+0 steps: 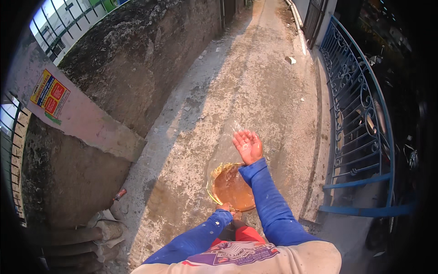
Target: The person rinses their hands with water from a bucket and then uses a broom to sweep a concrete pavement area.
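Observation:
A round container with a yellowish rim, a bucket or basin, stands or hangs low in front of me. Brown, muddy-looking water fills what shows of its inside. My left hand is closed on the near edge of the container; part of the grip is hidden. Beyond the far rim, my right hand is stretched out, palm up and wet, holding nothing. Clear splashed water hangs in the air beside its fingers. My right forearm covers the container's right side.
A concrete lane runs ahead. Along the left is a rough wall with a pink pillar; a blue metal railing borders the right. Logs or posts lie at lower left, near a small reddish item. White pipes lie far right.

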`<state>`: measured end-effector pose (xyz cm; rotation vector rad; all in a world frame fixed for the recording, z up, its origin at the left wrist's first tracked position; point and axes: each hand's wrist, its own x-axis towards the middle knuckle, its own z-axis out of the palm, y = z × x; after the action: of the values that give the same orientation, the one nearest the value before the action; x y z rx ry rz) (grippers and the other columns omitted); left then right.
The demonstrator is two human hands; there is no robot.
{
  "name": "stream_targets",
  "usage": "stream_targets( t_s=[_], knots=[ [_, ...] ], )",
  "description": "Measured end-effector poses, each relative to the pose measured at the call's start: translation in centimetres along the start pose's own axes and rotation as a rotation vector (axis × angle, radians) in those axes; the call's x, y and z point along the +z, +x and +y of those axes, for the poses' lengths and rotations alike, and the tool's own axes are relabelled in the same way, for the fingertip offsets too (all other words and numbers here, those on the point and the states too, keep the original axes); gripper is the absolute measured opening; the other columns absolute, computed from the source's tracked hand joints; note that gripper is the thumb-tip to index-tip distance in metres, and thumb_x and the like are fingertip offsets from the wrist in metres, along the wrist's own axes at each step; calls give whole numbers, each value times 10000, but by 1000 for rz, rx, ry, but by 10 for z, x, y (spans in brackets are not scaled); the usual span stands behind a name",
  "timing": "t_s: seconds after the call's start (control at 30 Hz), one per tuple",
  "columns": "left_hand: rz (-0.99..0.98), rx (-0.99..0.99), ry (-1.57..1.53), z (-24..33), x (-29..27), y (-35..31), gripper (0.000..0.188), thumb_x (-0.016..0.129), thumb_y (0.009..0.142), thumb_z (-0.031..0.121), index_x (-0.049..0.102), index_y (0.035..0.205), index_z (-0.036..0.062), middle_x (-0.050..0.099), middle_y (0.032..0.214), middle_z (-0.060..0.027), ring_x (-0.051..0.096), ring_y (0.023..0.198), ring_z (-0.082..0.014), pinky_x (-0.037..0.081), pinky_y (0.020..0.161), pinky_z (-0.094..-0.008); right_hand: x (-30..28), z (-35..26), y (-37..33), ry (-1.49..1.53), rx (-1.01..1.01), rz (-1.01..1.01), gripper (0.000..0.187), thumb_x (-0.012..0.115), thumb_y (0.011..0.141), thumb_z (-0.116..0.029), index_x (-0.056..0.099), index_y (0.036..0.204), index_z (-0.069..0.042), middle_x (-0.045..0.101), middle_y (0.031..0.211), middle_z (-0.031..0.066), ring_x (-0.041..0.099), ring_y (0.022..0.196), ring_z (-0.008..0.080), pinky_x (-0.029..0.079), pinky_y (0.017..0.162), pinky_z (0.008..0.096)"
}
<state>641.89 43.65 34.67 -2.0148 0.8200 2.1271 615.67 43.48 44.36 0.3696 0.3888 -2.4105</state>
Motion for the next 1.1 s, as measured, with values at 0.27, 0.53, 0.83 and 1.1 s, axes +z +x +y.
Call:
stream_targets(
  t_s=[0.27, 0.53, 0.83, 1.1],
  knots=[
    [91, 122, -50, 52, 12, 19, 322, 564, 749, 66, 518, 1039, -67, 590, 716, -192, 614, 528, -298, 494, 418, -398, -100, 53, 41, -781, 200, 619, 370, 413, 926, -414, 500, 1093, -96, 556, 1094, 120, 498, 1098, 267, 405, 909, 459],
    [58, 236, -89, 71, -41, 41, 300, 567, 705, 41, 520, 998, -4, 600, 775, -149, 623, 592, -299, 554, 502, -399, -146, 164, 39, -328, 538, 495, 336, 437, 929, -338, 535, 1094, -62, 598, 1039, 138, 581, 1002, 295, 484, 853, 425],
    [168, 27, -302, 101, -140, 45, 460, 534, 715, -51, 427, 1162, -38, 565, 971, -234, 641, 758, -364, 583, 588, -493, -105, 244, 4, -1041, 591, 602, 244, 451, 913, -306, 548, 1010, -103, 592, 903, 82, 576, 873, 215, 465, 797, 374],
    [139, -69, -565, 55, -243, 94, 440, 522, 719, -51, 418, 1143, 6, 515, 950, -217, 611, 788, -376, 573, 654, -558, -143, 377, -6, -435, 846, 515, 308, 415, 931, -304, 536, 1062, -53, 605, 984, 122, 606, 923, 255, 504, 789, 350]
  ],
)
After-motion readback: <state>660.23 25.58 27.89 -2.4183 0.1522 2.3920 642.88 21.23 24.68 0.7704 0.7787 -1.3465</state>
